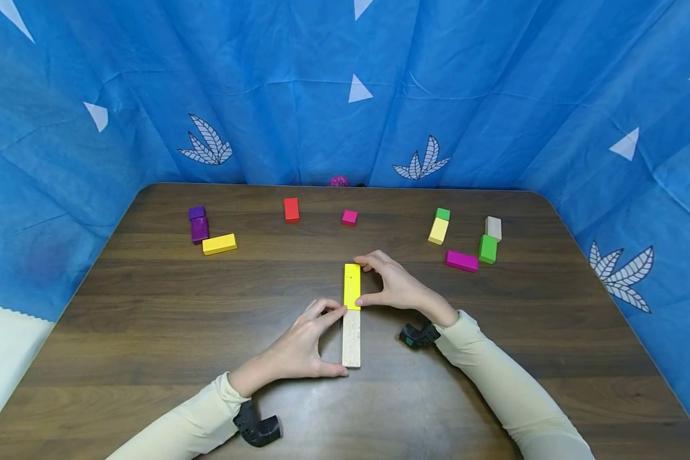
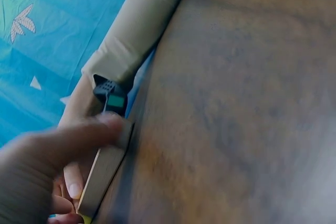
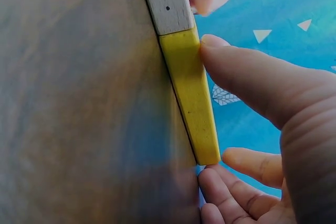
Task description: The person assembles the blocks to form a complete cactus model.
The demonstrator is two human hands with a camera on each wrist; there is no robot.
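Note:
A yellow wooden block (image 1: 352,285) and a plain wooden block (image 1: 351,338) lie end to end in one line in the middle of the table. My left hand (image 1: 300,345) holds the plain block by its ends, thumb at the near end and fingertips by the joint. On the yellow block, my right hand (image 1: 398,285) has its thumb at the side near the joint and its fingers at the far end. The right wrist view shows the two blocks meeting flush, with the right thumb (image 3: 239,66) against the yellow one.
Two purple blocks (image 1: 199,225) and another yellow block (image 1: 220,244) lie back left. Behind stand a red block (image 1: 291,210) and a pink one (image 1: 349,218). Back right are a pale yellow block (image 1: 438,231), green blocks (image 1: 487,249), a whitish block (image 1: 493,228) and a magenta block (image 1: 462,261).

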